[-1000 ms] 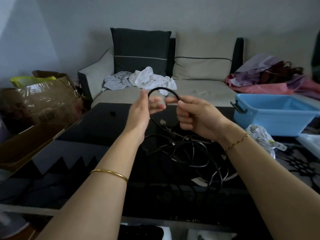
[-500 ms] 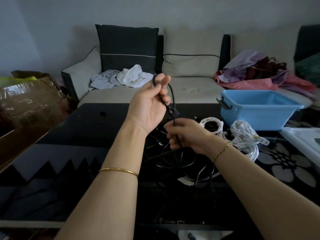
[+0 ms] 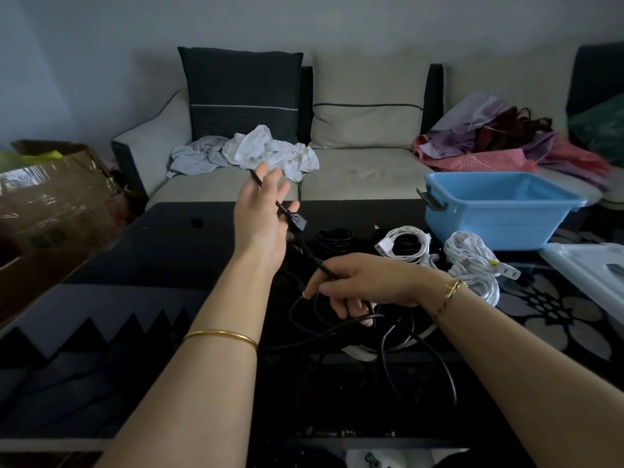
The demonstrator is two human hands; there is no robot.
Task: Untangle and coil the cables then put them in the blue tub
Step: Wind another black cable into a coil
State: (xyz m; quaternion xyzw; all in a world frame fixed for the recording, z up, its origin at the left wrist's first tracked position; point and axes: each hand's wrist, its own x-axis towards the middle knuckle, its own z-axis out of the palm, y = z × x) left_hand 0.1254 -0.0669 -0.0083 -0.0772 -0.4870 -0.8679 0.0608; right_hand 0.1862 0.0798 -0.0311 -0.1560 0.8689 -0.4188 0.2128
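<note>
A black cable (image 3: 305,246) runs taut from my raised left hand (image 3: 261,214) down to my right hand (image 3: 361,285). It crosses the left palm, whose fingers are spread, and the thumb pins it near a black plug (image 3: 297,222). My right hand grips the cable with curled fingers just above a loose black tangle (image 3: 398,336) on the dark table (image 3: 162,251). The blue tub (image 3: 449,217) stands at the table's far right; nothing shows inside it. Beside it lie two white coiled cables (image 3: 410,244), (image 3: 472,261) and a small black coil (image 3: 334,236).
A white lid (image 3: 587,268) lies at the right edge of the table. A cardboard box (image 3: 50,197) stands on the left. Behind the table is a sofa (image 3: 364,177) with crumpled clothes (image 3: 270,153) and a heap of bags (image 3: 499,140).
My left hand has spread its fingers and lifted away from the right. My right hand has dropped lower and rightward, drawing the black cable straight between them.
</note>
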